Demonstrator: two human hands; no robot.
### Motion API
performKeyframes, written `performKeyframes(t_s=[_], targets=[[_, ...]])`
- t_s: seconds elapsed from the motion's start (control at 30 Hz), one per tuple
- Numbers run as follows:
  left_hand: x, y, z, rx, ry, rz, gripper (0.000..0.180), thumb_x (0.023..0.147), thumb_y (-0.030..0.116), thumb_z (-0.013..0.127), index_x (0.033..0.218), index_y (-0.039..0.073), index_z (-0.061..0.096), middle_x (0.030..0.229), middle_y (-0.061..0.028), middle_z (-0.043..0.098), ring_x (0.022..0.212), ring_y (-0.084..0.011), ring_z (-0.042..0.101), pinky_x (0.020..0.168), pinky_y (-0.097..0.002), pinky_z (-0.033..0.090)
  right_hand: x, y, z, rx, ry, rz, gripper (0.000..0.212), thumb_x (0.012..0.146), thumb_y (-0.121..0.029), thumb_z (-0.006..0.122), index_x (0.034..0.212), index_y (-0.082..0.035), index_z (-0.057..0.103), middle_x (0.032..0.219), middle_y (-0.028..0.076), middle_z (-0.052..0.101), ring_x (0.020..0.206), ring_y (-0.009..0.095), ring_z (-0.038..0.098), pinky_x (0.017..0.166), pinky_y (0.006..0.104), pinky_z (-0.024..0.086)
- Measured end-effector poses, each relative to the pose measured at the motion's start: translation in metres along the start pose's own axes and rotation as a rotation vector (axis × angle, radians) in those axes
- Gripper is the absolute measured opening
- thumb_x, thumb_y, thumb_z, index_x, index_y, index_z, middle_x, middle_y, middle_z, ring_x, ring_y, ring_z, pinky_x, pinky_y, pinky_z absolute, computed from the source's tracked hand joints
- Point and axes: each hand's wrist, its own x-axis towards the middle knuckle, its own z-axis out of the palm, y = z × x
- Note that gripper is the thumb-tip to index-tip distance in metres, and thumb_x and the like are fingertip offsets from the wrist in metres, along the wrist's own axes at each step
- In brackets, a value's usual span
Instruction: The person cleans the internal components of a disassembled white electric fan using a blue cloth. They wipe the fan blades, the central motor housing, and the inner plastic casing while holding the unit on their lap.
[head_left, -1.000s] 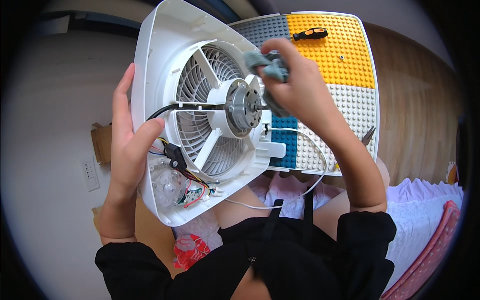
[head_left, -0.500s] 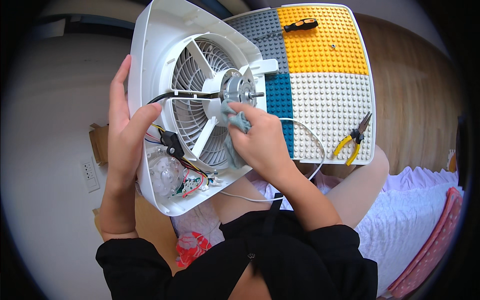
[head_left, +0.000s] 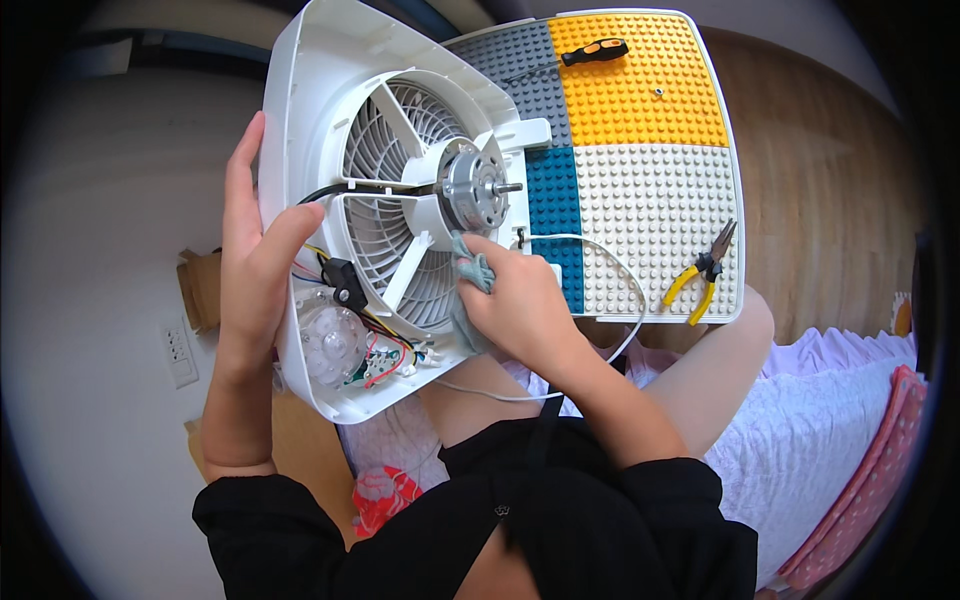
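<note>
A white fan housing (head_left: pixel 325 75) stands tilted, its inside facing me. At its centre sits a silver motor (head_left: pixel 470 187) with a bare shaft pointing right. My left hand (head_left: pixel 255 250) grips the housing's left wall, thumb over the rim and fingers along the outside. In my right hand (head_left: pixel 520 305) is a bunched grey-green cloth (head_left: pixel 470 275), pinched just below the motor. Low in the housing are a clear round plastic part (head_left: pixel 330 345), a small green circuit board (head_left: pixel 382 360), coloured wires and a black block (head_left: pixel 344 286).
The housing leans on a studded-top table (head_left: pixel 655 220) in grey, yellow, blue and white. On it lie a screwdriver (head_left: pixel 597 52), a small metal nut (head_left: pixel 659 92) and yellow-handled pliers (head_left: pixel 705 270). A white cord (head_left: pixel 628 270) loops across the table's edge. A wall socket (head_left: pixel 179 355) is at left.
My right hand has moved slightly down with the cloth, off the motor's side, uncovering more of the motor. My left hand keeps its hold.
</note>
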Motion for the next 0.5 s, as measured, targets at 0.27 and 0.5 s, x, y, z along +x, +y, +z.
performKeyframes(t_s=[0.27, 0.5], targets=[[0.001, 0.002, 0.0, 0.016, -0.002, -0.025, 0.074, 0.076, 0.008, 0.052, 0.142, 0.0, 0.019, 0.135, -0.0192, 0.037, 0.12, -0.0241, 0.045, 0.101, -0.0327, 0.035, 0.013, 0.002, 0.007, 0.042, 0.05, -0.124, 0.04, 0.074, -0.018, 0.064, 0.111, -0.007, 0.057, 0.075, 0.019, 0.063, 0.071, 0.037, 0.061, 0.064, 0.0436, 0.049], [0.002, -0.007, -0.003, -0.011, -0.004, -0.053, 0.077, 0.074, 0.011, 0.052, 0.142, -0.001, 0.017, 0.134, -0.0216, 0.038, 0.12, -0.0266, 0.045, 0.101, -0.0342, 0.035, -0.005, 0.034, 0.01, 0.308, 0.021, 0.006, 0.029, 0.079, -0.015, 0.063, 0.107, -0.007, 0.062, 0.085, 0.015, 0.066, 0.074, 0.027, 0.065, 0.067, 0.0343, 0.051]])
